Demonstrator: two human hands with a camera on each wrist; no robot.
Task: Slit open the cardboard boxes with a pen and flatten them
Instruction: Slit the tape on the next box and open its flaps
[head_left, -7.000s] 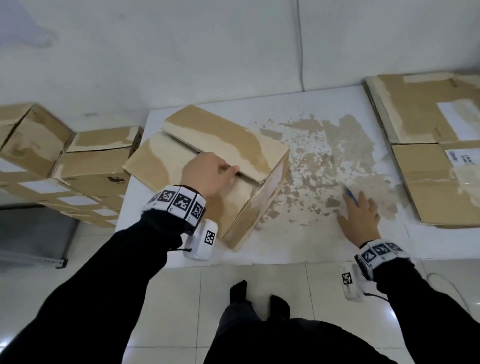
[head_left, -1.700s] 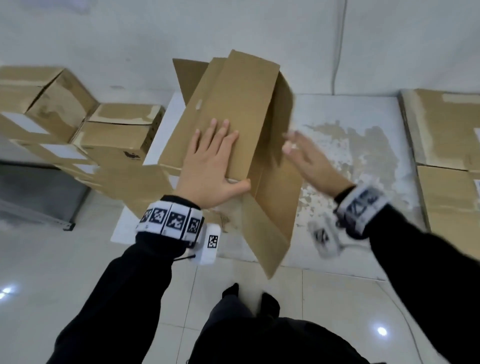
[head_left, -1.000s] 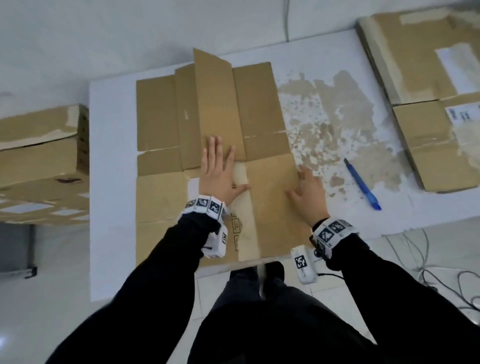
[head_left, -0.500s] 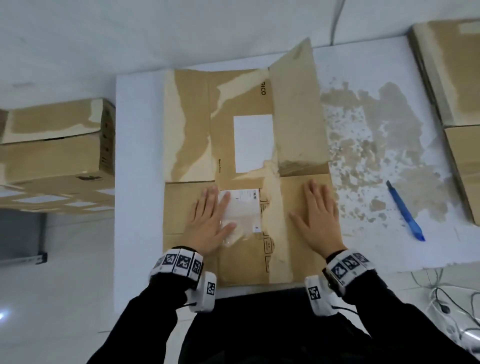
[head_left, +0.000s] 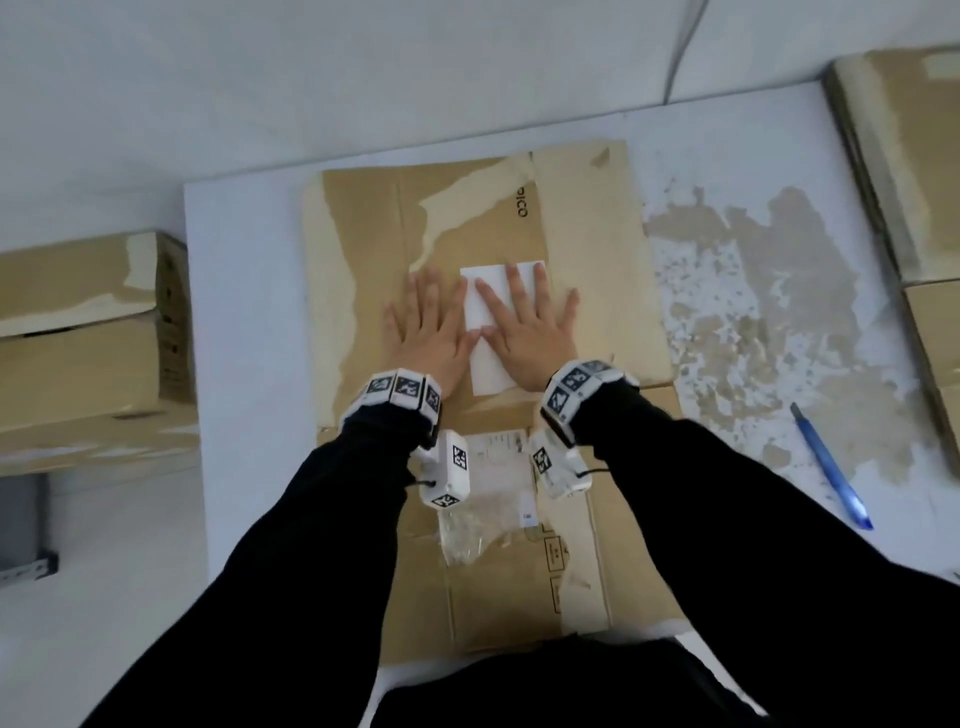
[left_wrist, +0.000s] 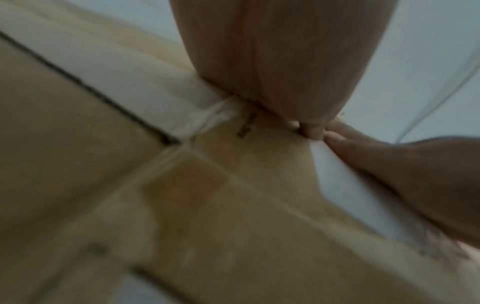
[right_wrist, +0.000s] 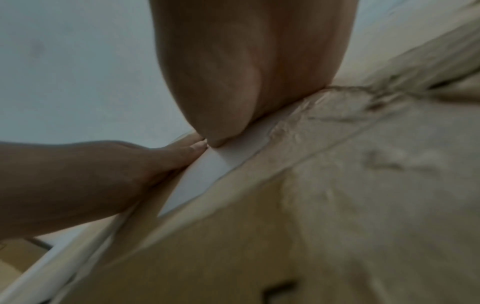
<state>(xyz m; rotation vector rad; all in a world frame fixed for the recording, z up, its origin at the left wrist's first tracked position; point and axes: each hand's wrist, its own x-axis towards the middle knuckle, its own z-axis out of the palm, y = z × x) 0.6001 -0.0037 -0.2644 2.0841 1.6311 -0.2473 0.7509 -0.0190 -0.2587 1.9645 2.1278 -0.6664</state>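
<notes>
1. The flattened brown cardboard box (head_left: 483, 364), patched w/ pale tape residue, was seen lying flat on the white table (head_left: 244, 332), centre-left, near edge overhanging toward the person.
2. The left hand (head_left: 428, 332) was laid palm-down on the far half, fingers straight and spread, nothing held.
3. The right hand (head_left: 524, 332) was laid likewise just beside it, fingers extended, partly over the white rectangular label (head_left: 488, 364); thumbs touching or nearly so.
4. The blue plastic pen (head_left: 831, 467) was left on the table to the right, well apart from both hands.
5. Handling, as judged: the sheet was taken to be light, stiff across panels but springy at creases, so flaps could lift once pressure is released. Tape patches prob. slicker than bare board.
6. Best hold was judged to be along the side edges, w/ thumb over and fingers under.
7. Unopened brown cardboard boxes (head_left: 88, 353) were stacked at left; more flattened cardboard (head_left: 904, 156) was piled at right.
</notes>
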